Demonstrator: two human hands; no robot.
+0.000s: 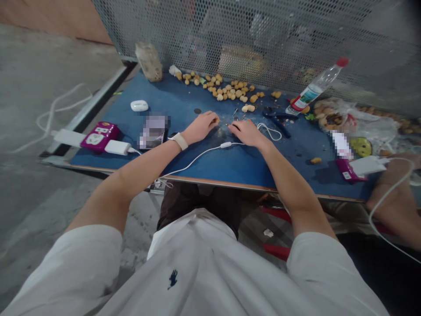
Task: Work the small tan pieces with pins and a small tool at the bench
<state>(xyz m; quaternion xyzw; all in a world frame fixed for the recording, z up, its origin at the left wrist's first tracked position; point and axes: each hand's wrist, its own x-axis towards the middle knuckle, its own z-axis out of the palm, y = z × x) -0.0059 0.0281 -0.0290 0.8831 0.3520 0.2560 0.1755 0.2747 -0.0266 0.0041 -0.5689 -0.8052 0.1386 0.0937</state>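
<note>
My left hand [203, 126] rests over the blue table [197, 160], its fingers closed round a small yellowish piece at the fingertips, too small to name. To its right, my right hand [245, 131] is closed on a thin dark item that mostly hides under the fingers. Small bits lie between the two hands. Just beyond them are a pair of peanut-shaped brown pieces [248, 108] and a long row of similar ones [230, 91]. A white cable [197, 157] with an inline switch [226, 145] runs in front of both hands.
Pliers with dark blue handles [279, 123] and a red-capped bottle [309, 94] stand right of my hands. On the left are a phone [154, 131], a white case [139, 105], a purple power strip [100, 137] and a jar [149, 61]. Another person's arm [396, 197] reaches in at right.
</note>
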